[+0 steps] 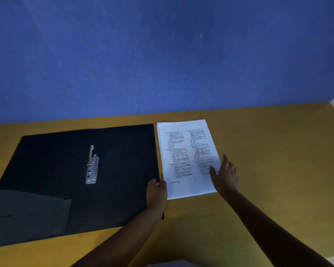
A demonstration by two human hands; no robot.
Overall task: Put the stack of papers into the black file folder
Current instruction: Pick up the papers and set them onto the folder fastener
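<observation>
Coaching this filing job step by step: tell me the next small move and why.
Probably close both hands on the stack of papers and lift it. The black file folder already lies open with its metal clip exposed, the right hand rests open on the stack's right edge, and the left hand sits at its left edge.

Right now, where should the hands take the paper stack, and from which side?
By its two long edges, one hand per side. The paper stack lies flat on the table, beside the open black folder. The right hand is open at its right edge, the left hand near its lower-left corner. Probably slide fingers under there and lift level.
</observation>
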